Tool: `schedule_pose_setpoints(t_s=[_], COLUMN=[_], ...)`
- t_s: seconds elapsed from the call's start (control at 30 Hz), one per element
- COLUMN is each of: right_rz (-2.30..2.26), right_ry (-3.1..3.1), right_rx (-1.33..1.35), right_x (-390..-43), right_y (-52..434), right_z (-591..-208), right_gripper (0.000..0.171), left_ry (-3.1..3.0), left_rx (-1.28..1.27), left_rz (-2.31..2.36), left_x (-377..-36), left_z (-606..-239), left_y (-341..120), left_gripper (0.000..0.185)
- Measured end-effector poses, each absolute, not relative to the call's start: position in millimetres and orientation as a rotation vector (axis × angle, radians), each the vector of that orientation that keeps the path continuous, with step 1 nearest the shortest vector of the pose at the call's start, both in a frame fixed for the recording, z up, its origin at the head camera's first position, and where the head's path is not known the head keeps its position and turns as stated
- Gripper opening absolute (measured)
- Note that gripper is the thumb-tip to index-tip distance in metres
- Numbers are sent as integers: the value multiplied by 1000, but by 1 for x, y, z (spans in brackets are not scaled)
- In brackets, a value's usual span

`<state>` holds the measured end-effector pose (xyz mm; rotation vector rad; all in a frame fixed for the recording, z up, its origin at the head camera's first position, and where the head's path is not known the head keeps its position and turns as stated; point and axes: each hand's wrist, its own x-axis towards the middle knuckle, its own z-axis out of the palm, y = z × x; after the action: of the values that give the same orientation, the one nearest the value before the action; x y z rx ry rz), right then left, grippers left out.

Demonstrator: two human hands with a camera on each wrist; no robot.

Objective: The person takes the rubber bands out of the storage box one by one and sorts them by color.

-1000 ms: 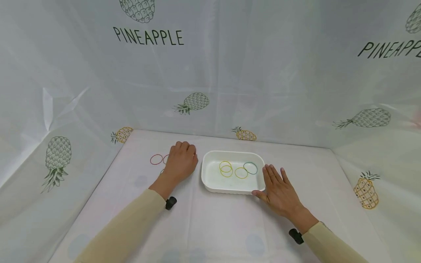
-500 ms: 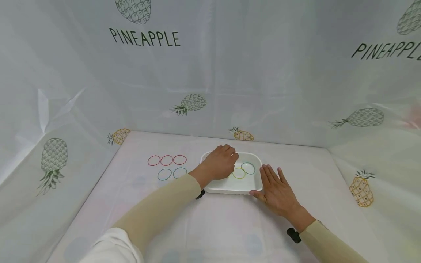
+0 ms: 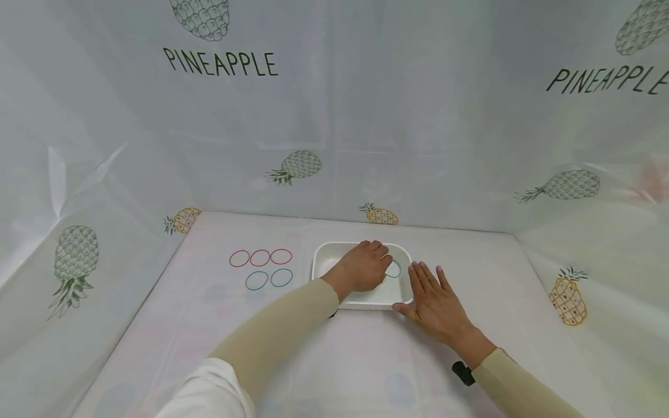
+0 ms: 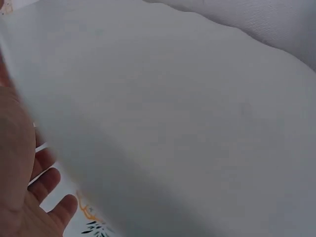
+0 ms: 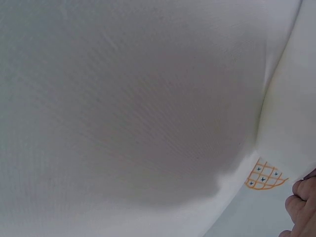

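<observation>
My left hand (image 3: 368, 266) is inside the white tray (image 3: 320, 261), palm down with fingers bent, over the spot where thin yellow rubber bands lie. Whether it pinches one is hidden beneath the hand. A sliver of a yellow rubber band (image 3: 384, 278) and a green rubber band (image 3: 399, 269) show right of the fingers. The left wrist view catches part of that hand (image 4: 42, 192) with fingertips apart. My right hand (image 3: 435, 302) has straight fingers resting along the tray's right end, thumb at its near corner. Only a few knuckles of this hand (image 5: 302, 207) appear in the right wrist view.
Left of the tray, three red rubber bands (image 3: 260, 266) form a row, with two green rubber bands (image 3: 282, 285) in a row nearer me. A pineapple-printed sheet (image 3: 334, 157) rises behind and at both sides of the white-covered table (image 3: 324, 360).
My left hand has left the bands on the table, moved right into the tray, then slid slightly further right over the yellow bands. My right hand has stayed at the tray's end.
</observation>
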<state>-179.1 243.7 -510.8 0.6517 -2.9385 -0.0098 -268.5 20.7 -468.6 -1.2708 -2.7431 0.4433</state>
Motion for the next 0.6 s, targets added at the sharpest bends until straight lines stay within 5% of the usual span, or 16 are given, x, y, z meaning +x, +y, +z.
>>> schedule_pose_setpoints(t_s=[0.6], right_rz=[0], right_ry=[-2934], right_rx=[624], right_x=[-179], right_y=[243], right_z=[-512], right_gripper=[103], left_ry=[-2798], left_rx=[-1287], left_rz=[529], left_x=[-263], left_z=[-480], left_y=[29], left_gripper=[38])
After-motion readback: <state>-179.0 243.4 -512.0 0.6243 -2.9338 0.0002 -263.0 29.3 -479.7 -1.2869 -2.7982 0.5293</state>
